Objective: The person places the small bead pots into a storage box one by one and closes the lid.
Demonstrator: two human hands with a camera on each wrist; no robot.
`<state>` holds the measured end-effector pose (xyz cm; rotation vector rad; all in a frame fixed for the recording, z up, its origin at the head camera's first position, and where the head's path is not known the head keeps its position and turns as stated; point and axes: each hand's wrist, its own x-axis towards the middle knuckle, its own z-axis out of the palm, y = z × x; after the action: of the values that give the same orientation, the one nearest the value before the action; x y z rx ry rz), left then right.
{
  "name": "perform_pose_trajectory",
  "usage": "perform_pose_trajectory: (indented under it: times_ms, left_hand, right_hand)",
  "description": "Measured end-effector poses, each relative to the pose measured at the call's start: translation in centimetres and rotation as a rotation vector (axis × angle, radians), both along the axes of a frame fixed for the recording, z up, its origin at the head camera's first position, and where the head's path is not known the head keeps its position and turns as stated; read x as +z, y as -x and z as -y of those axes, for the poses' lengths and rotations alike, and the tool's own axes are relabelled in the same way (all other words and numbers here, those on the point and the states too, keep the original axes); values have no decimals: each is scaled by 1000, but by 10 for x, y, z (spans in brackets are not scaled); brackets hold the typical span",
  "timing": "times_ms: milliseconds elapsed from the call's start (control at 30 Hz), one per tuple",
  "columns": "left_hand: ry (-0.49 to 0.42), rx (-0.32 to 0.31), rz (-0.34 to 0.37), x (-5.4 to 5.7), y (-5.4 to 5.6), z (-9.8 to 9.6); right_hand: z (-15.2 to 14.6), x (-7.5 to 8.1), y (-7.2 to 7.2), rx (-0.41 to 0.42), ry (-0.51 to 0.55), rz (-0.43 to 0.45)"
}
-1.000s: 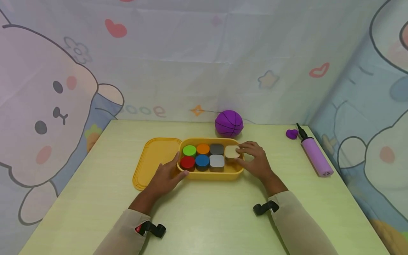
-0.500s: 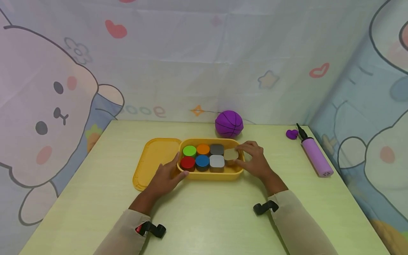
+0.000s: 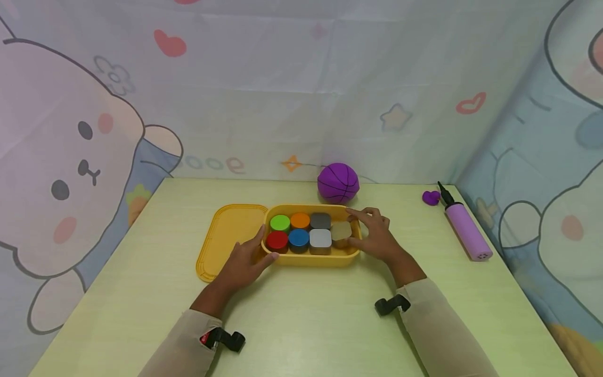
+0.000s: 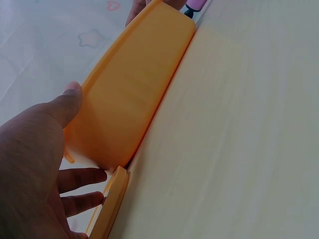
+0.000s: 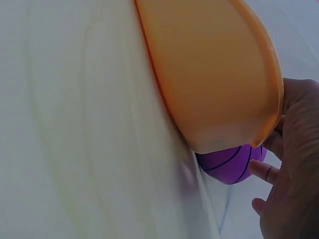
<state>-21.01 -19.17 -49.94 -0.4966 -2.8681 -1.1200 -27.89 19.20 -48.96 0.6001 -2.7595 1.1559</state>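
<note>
A yellow box stands on the table with several colored-topped pieces inside: green, orange, dark grey, red, blue, light grey and beige. My left hand holds the box's left end, thumb at the front rim, fingers along the end wall in the left wrist view. My right hand reaches over the right rim, index finger extended above the beige piece and thumb tip near its front edge. Whether the thumb touches it I cannot tell.
A yellow lid lies flat left of the box, partly under my left hand. Behind the box sits a purple ball. A purple heart-shaped item and a lilac hand pump lie at the right.
The beige piece has gone down into the right end of the box, beside the grey ones. My right fingers have spread off it. The left hand has stayed in place.
</note>
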Motion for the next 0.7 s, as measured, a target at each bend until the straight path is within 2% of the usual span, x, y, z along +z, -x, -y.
perform_pose_trajectory:
  times_ms: [367,700]
  left_hand:
    - [-1,2,-2,0,-1,0]
    - [-1,4,14,1,-1,0]
  right_hand:
    - [0,2,0,40,-23,19]
    - [2,5,1,40,-44,51]
